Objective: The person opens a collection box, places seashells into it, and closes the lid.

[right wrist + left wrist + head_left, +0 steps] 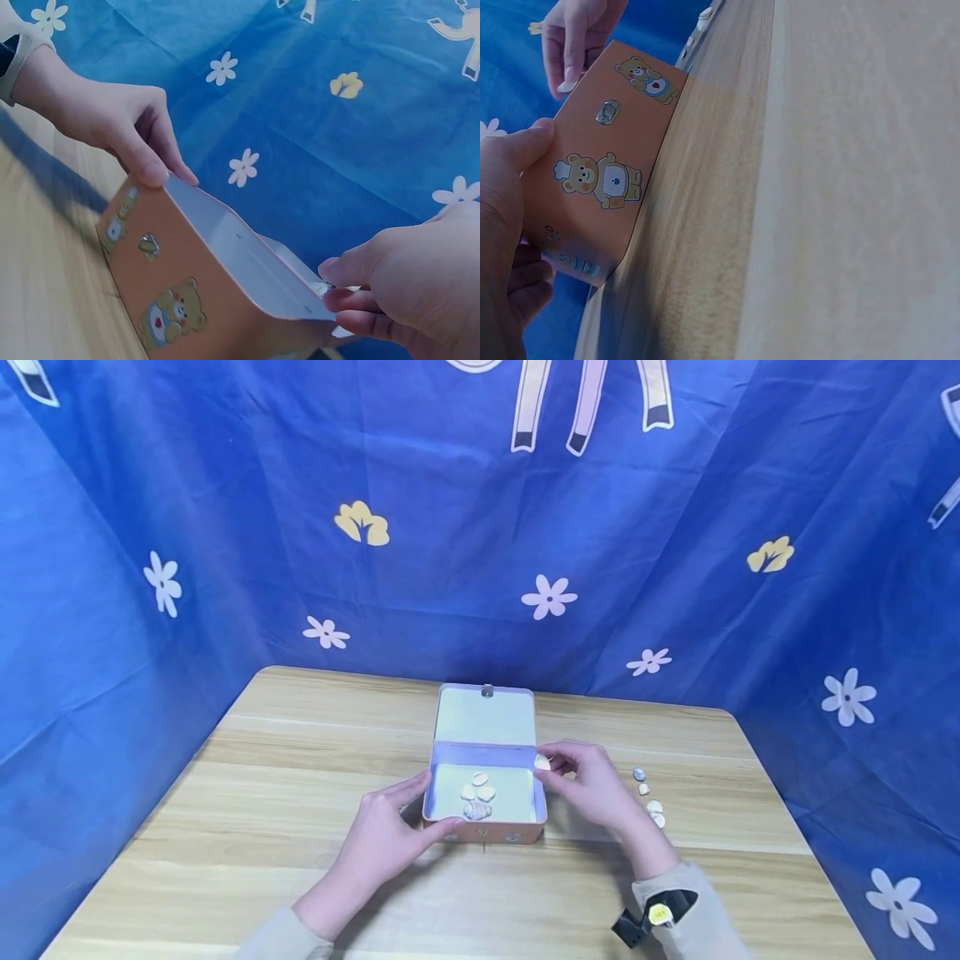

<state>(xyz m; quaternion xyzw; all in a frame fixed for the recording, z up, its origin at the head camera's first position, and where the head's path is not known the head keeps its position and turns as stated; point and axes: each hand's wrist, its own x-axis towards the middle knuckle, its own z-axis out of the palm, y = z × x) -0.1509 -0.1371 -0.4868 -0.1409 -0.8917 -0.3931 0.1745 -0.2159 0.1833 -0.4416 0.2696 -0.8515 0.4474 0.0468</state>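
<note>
An orange tin box [592, 161] with bear pictures stands on the table, its lid [485, 714] raised at the back. Inside, on the pale floor, lie several seashells [477, 811]. My left hand [386, 837] holds the box by its front left corner, thumb on the front rim and fingers along the left side. At the right rim, my right hand [588, 781] pinches a small white seashell [542, 762] between thumb and fingertips. In the right wrist view this hand [412, 277] partly hides the shell.
Several small shells [655, 807] lie in a loose row on the wooden table [315, 752], right of my right hand. A blue patterned cloth [450, 568] hangs behind the table and along both sides. A black wrist device [633, 927] shows at my right sleeve.
</note>
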